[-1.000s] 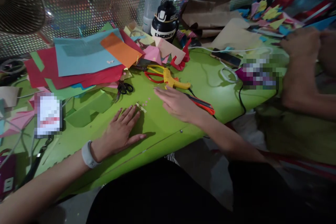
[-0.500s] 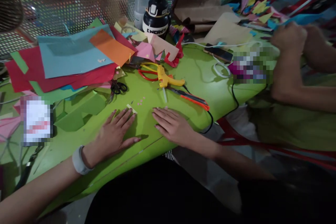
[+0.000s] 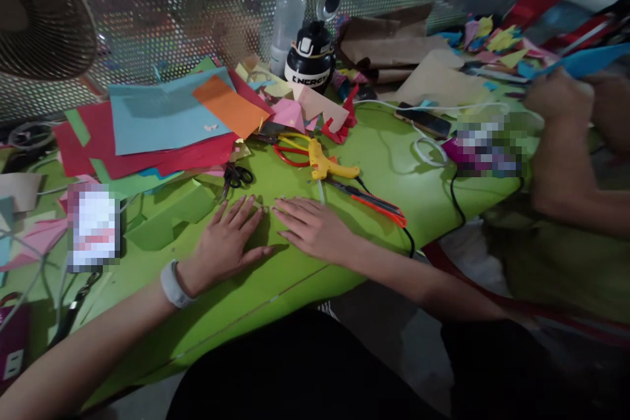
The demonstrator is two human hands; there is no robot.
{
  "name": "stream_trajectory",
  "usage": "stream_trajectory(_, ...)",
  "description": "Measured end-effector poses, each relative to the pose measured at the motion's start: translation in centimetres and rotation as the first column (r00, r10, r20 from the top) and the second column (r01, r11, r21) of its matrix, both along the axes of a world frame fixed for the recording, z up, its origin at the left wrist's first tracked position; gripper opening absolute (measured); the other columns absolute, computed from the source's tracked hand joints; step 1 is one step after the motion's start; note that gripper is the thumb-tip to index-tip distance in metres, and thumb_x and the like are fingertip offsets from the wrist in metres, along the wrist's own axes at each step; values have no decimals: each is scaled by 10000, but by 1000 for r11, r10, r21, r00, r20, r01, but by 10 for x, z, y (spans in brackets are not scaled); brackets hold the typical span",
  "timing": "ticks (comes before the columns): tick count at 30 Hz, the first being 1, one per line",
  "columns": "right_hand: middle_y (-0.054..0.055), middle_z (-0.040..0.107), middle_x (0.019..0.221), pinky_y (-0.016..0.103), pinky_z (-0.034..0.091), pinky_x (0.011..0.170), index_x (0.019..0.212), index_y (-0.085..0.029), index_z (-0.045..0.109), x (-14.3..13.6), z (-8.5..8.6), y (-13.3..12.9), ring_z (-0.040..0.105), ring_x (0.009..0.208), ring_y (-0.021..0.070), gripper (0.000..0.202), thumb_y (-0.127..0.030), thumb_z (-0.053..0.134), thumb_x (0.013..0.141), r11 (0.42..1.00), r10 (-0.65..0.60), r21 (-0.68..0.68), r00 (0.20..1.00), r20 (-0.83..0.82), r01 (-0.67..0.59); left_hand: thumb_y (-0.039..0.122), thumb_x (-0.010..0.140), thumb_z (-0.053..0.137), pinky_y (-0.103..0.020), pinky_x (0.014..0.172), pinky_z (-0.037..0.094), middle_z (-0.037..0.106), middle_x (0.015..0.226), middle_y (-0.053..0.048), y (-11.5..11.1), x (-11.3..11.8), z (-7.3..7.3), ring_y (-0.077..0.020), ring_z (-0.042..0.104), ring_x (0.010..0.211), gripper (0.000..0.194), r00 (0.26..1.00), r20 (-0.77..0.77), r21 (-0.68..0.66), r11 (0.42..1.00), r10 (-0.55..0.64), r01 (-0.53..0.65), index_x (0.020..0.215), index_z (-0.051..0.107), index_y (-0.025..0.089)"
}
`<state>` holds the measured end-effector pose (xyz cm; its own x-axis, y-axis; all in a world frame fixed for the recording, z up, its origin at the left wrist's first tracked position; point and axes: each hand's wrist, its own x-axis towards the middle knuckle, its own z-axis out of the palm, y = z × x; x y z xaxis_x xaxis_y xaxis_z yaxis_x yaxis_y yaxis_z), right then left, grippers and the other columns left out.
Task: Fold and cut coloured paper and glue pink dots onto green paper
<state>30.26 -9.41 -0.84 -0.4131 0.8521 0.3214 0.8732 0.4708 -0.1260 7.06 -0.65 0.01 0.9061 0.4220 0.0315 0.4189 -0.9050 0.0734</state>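
My left hand [image 3: 229, 239] lies palm down on the green table [image 3: 266, 289], fingers stretched out and thumb apart, with a pale band on its wrist. My right hand [image 3: 312, 226] rests flat beside it, fingertips pointing toward the left one with a small gap between. Small black scissors [image 3: 239, 175] lie just beyond my left fingers. Past my right hand are a yellow glue gun [image 3: 325, 163] and an orange-and-black utility knife [image 3: 377, 202]. A folded green paper piece [image 3: 172, 213] sits left of my left hand. Whatever lies under my palms is hidden.
Stacked coloured paper, with a blue sheet [image 3: 157, 118] on top, covers the back left. Behind stand a black bottle [image 3: 309, 59] and a fan [image 3: 44, 13]. A phone [image 3: 423, 120] and cables lie at right, near another person's hand [image 3: 558, 102] and blue paper [image 3: 585, 60].
My right hand has slid left, closer to my left hand, over where the small pink scraps lay. The view has turned left and up. The other person's hand now shows by blue paper.
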Motion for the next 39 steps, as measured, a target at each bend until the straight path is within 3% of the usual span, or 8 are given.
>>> stream_trajectory(7,125,754,1107,389,600,760,1147,-137,731,17,15,60,702,953,218,333,-88,431,1010,995,-41,-85,993,108,50,412,994,523,-493,1015,555,554,1476,-198,11,-20,19,-350,600,1288,486,996,45,99,992,72,-76,1360,592,98)
stream_trajectory(11,140,738,1004,345,495,649,1125,-108,729,10,31,114,655,878,230,361,-95,388,1007,972,-96,-194,976,197,135,360,1023,487,-472,884,612,692,1292,-159,14,-37,38,-313,697,1084,356,983,154,152,981,98,-122,1224,663,125)
stream_trajectory(14,163,717,1033,339,433,652,1177,-88,692,0,38,139,644,909,251,354,-150,381,1019,980,-138,-111,965,223,165,307,1026,494,-424,826,623,748,1128,-118,12,-53,47,-266,715,962,275,964,243,184,971,104,-151,1100,695,134)
stream_trajectory(18,165,710,1042,333,375,624,1256,-104,643,-12,32,160,646,880,256,362,-170,374,1023,988,-155,39,953,259,150,294,1018,522,-395,798,620,753,1046,-100,10,-71,46,-243,713,915,244,947,281,179,961,155,-211,1060,703,136)
stream_trajectory(23,139,704,885,331,347,597,935,-133,724,-17,22,181,610,768,229,350,-119,378,990,986,-160,96,953,257,140,322,1035,476,-375,778,609,755,1053,-101,6,-82,37,-235,713,926,296,946,250,135,960,206,-245,1062,713,147)
stream_trajectory(27,154,694,873,344,335,593,940,-119,721,-12,18,185,591,768,250,358,-150,368,989,983,-157,135,958,241,127,326,1033,475,-358,772,594,755,1042,-98,8,-94,39,-228,707,920,302,933,260,147,944,251,-295,1050,722,152)
stream_trajectory(32,179,676,920,382,364,691,911,-112,722,-21,13,180,565,847,287,311,-229,440,967,986,-85,162,965,249,45,348,1027,459,-391,816,573,735,1104,-122,39,-105,51,-258,682,986,343,883,244,165,880,400,-444,1163,711,160)
stream_trajectory(39,220,586,1302,447,331,875,1334,-85,584,-61,10,195,485,1106,348,457,-240,573,903,977,61,180,962,267,-112,320,867,661,-480,1028,449,586,1378,-177,107,-83,50,-361,541,1231,610,861,-91,291,840,501,-458,1436,532,140)
